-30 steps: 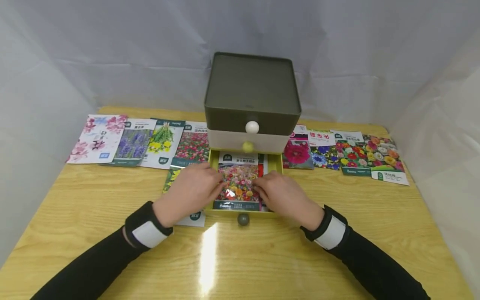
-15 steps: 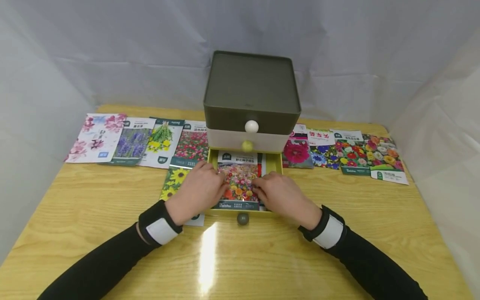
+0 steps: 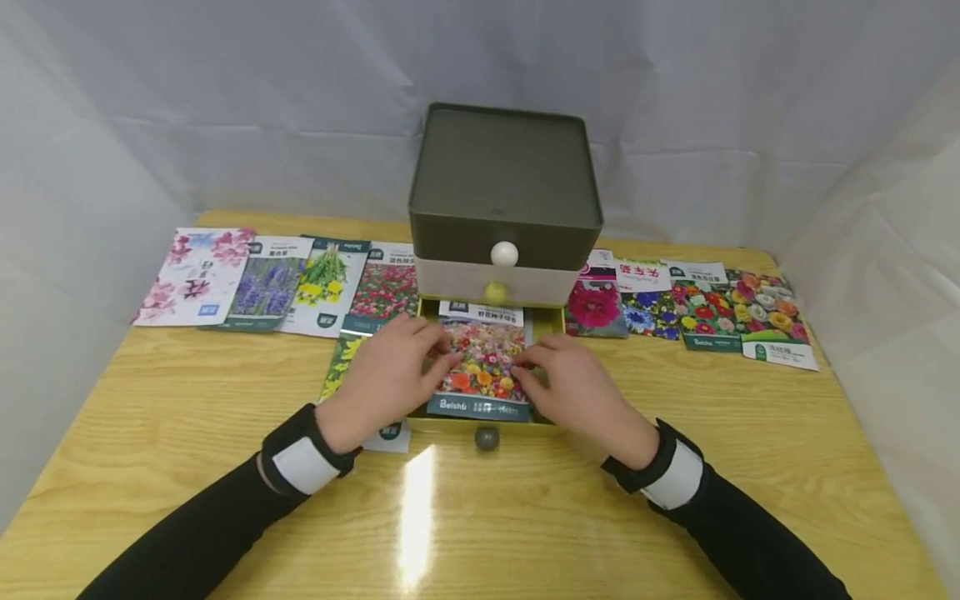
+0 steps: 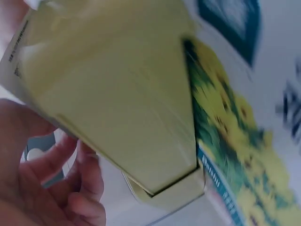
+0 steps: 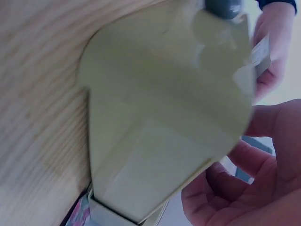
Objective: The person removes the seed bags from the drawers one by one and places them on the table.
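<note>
My left hand (image 3: 390,375) holds the left edge of a mixed wildflower seed packet (image 3: 483,346), thumb and fingers bent at its side. At the opposite edge my right hand (image 3: 585,396) pinches the same packet. It lies over the pulled-out yellow drawer (image 3: 446,426), its printed face up. Seen from the left wrist, a pale packet corner (image 4: 14,70) sticks up above the drawer's side wall (image 4: 117,108). The right wrist view has the drawer wall (image 5: 150,155) beside my curled fingers (image 5: 225,181). What lies beneath the packet is mostly hidden.
Above the drawer stands a dark-topped drawer box (image 3: 502,167) with a white knob (image 3: 505,254) and a yellow one. Several seed packets line the table's back edge, lavender (image 3: 266,283) left and roses (image 3: 772,308) right. A yellow-flower packet (image 3: 337,367) lies under my left forearm.
The wildflower packet has risen a little and shifted right, covering the red-edged packet beside it. Both hands moved slightly with it, and the left thumb now shows at its edge.
</note>
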A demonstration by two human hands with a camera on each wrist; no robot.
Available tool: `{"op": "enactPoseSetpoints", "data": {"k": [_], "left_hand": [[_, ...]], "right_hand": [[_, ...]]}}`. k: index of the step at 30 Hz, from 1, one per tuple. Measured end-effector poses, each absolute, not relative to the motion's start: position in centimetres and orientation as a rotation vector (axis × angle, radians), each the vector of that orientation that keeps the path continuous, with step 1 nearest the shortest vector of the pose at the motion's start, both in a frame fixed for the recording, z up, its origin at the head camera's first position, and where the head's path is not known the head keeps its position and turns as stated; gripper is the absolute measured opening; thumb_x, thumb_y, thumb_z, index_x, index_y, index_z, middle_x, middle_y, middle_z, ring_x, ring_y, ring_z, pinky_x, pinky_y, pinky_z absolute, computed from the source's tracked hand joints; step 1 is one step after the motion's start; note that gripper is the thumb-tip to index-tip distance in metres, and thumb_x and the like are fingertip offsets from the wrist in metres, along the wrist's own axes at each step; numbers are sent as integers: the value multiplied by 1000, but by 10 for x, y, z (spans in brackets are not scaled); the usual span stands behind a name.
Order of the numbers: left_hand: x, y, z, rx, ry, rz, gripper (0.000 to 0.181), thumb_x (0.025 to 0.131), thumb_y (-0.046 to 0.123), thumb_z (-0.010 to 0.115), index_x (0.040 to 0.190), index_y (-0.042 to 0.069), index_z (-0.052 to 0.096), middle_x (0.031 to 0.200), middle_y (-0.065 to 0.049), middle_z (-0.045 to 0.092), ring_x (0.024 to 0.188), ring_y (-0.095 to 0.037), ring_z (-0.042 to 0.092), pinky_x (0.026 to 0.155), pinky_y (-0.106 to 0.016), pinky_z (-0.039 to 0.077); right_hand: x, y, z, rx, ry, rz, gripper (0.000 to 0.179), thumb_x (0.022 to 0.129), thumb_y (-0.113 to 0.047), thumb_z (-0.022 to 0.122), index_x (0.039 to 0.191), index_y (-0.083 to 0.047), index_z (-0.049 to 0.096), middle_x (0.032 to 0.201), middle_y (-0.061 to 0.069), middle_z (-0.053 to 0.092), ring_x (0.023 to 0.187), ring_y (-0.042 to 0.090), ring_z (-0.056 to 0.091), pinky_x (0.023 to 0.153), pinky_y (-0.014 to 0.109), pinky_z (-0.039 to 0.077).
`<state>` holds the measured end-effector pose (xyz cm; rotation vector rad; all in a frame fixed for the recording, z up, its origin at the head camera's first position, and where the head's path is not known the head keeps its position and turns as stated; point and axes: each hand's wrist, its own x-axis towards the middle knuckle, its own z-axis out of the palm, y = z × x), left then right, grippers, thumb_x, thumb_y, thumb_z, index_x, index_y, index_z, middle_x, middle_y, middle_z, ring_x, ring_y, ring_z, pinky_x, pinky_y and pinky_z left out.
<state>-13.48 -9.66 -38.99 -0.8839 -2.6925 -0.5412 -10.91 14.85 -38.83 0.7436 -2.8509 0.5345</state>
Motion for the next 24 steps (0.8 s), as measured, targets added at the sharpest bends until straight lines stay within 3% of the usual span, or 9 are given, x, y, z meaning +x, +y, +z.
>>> {"op": "enactPoseSetpoints", "data": {"k": [5, 11, 13, 16, 18, 20, 23, 24], "left_hand": [[-125, -109, -384, -698, -2856, -1069, 23, 84, 42, 63, 90, 20, 60, 72, 8, 54, 59, -7, 50, 52, -26, 42], [-116, -136, -381, -456, -2933, -1652, 34, 84, 38, 64, 109, 16, 57, 77, -2, 63, 52, -20, 52, 41, -29, 38], [-114, -148, -381, -408, -2932, -1731, 37, 85, 40, 62, 112, 16, 56, 86, -3, 65, 59, -20, 57, 44, -31, 41], [-110, -169, -382, -351, -2941, -1755, 43, 84, 44, 61, 115, 15, 54, 78, -6, 62, 53, -14, 52, 44, -32, 41], [-108, -185, -381, -313, -2957, -1709, 47, 84, 47, 60, 117, 14, 53, 81, -7, 63, 55, -13, 52, 45, -33, 41], [-107, -203, -381, -273, -2973, -1658, 48, 84, 47, 59, 118, 13, 52, 87, -8, 62, 58, -12, 54, 48, -31, 43], [-107, -231, -382, -214, -2989, -1572, 48, 87, 46, 57, 120, 11, 51, 119, -9, 56, 84, -13, 62, 64, -31, 50], [-107, -240, -383, -194, -3000, -1546, 48, 87, 45, 56, 120, 10, 51, 122, -10, 54, 87, -11, 62, 67, -31, 51]], "right_hand": [[-98, 146, -385, 769, -2873, 740, 15, 89, -30, 57, 91, -21, 68, 83, -12, 57, 76, 7, 53, 66, 25, 42], [-86, 137, -389, 966, -2857, 849, 15, 89, -36, 58, 90, -23, 67, 85, -15, 58, 78, 6, 53, 67, 22, 43], [-84, 134, -390, 1039, -2863, 825, 12, 87, -34, 61, 88, -24, 68, 84, -16, 59, 77, 3, 53, 68, 20, 43], [-84, 133, -391, 1097, -2887, 788, 7, 86, -29, 64, 85, -23, 68, 82, -15, 60, 75, 0, 52, 68, 19, 43], [-85, 133, -391, 1104, -2901, 770, 6, 85, -26, 65, 85, -22, 69, 82, -14, 60, 75, 0, 53, 68, 19, 44], [-86, 133, -390, 1105, -2917, 749, 6, 85, -27, 65, 85, -22, 69, 81, -14, 60, 75, 0, 53, 68, 20, 44], [-88, 133, -389, 1101, -2938, 720, 7, 85, -27, 64, 84, -22, 68, 81, -14, 60, 75, 0, 53, 68, 20, 44], [-88, 133, -388, 1096, -2945, 717, 7, 85, -28, 64, 84, -23, 68, 81, -15, 60, 75, 0, 53, 69, 19, 44]]}}
